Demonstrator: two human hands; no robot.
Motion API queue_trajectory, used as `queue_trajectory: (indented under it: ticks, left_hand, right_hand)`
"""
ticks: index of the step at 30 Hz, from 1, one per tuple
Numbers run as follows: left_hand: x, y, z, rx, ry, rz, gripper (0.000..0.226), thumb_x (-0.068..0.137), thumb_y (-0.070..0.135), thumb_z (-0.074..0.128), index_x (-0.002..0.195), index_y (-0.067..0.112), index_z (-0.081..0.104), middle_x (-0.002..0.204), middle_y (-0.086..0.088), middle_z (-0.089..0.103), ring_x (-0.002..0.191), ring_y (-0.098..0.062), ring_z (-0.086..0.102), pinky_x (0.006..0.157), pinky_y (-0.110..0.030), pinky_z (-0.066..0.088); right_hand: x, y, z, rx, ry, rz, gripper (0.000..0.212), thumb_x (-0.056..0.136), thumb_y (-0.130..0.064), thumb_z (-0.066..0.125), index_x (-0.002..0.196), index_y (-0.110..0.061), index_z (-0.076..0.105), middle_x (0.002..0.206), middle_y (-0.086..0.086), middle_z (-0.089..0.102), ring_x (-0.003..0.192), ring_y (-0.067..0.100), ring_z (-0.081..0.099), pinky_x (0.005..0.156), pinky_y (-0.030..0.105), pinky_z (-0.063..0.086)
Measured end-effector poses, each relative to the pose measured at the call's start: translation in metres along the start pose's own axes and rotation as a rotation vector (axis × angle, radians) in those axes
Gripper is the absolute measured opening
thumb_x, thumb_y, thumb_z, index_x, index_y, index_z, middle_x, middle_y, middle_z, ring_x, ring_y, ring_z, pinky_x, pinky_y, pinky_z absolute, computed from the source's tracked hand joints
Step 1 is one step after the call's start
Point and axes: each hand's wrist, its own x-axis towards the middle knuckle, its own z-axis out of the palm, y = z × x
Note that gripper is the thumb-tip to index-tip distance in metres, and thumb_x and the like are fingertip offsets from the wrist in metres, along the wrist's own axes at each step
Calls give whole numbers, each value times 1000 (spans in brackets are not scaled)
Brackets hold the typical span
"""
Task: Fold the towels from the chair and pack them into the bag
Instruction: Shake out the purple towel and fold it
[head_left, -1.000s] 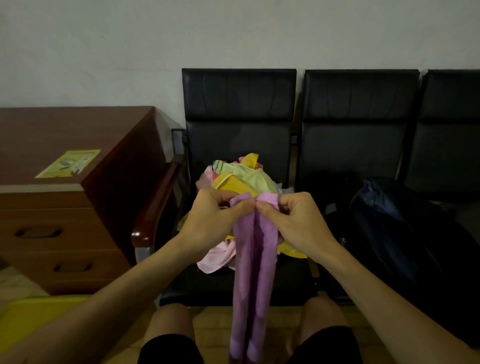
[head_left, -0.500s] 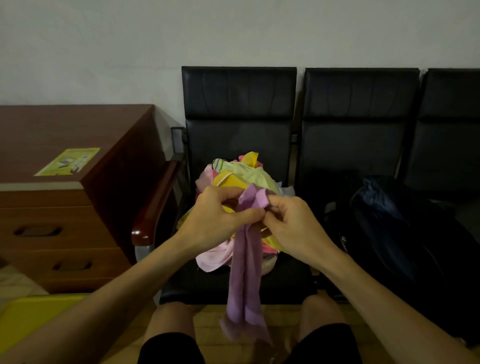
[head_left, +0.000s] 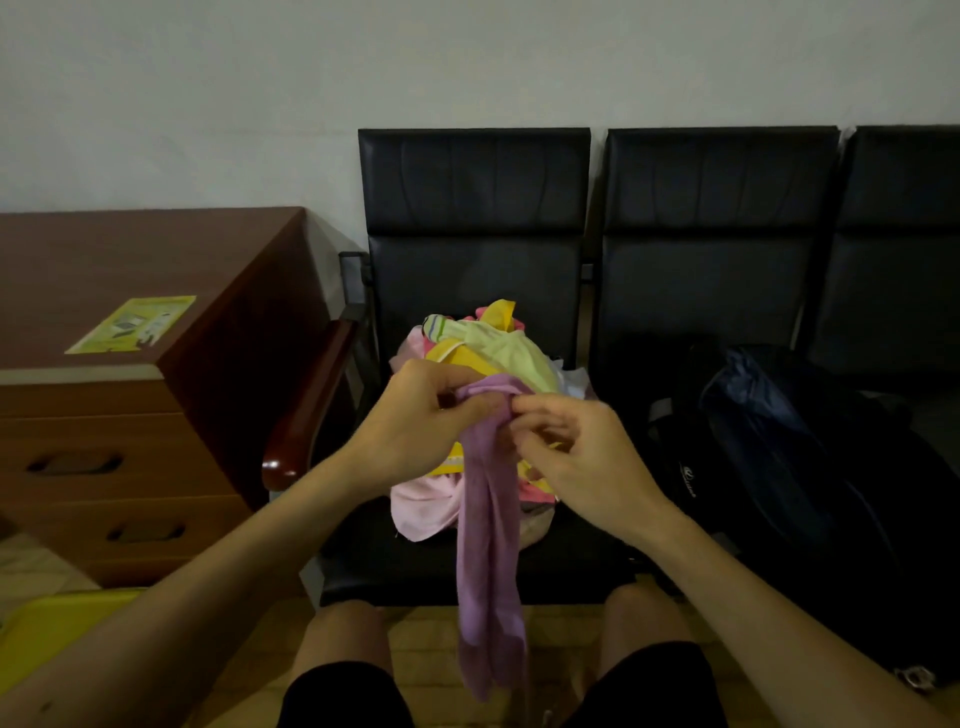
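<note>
Black chair (head_left: 472, 208) is carrying the towel pile (head_left: 498, 351) — left hand (head_left: 415, 421) and right hand (head_left: 582, 457) are pinching the top of the purple towel (head_left: 488, 545), its length hanging straight down.

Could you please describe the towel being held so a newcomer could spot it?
Find the leftmost black padded chair, its seat heaped with colourful towels. In front of that heap, the left hand and right hand pinch a long lilac towel. It alone hangs free of the heap.
</note>
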Motion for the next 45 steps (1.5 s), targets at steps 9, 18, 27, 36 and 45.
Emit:
queue_trajectory:
  ticks: [9,18,27,36,45]
  left_hand:
    - [13,15,-26,41,-240,21,20,99,9,55,106,2,73,95,-13,74,89,-25,70,81,-36,59]
    - [3,7,-55,146,-374,-67,28,101,16,50,121,11,69,105,0,75,98,-18,72,88,-44,58]
    - [-4,-2,-67,162,-277,-138,27,101,8,48,121,18,64,107,9,70,97,0,69,78,-18,57]
    - [-9,2,-61,54,-152,-99,17,98,14,54,102,3,66,101,-15,70,96,-22,69,87,-37,57]
    - [-4,5,-6,-414,256,-226,21,105,28,44,99,20,62,105,-4,65,101,-23,64,87,-40,55]
  right_hand:
    - [10,55,-30,-394,-267,49,24,80,-30,80,98,-16,73,112,-8,60,105,-18,44,94,29,46]
    - [26,-8,-85,-258,-200,64,22,76,-33,78,81,-11,77,81,21,72,70,30,66,77,57,52]
    - [25,-37,-74,-380,-166,83,60,71,-18,86,120,-35,55,78,-3,73,76,8,70,78,23,57]
    - [21,-17,-69,158,-72,290,25,85,-6,70,68,-23,67,89,7,70,87,19,67,85,37,57]
    - [15,-6,-56,196,42,243,25,100,-32,50,119,-18,61,115,2,68,106,15,67,88,33,55]
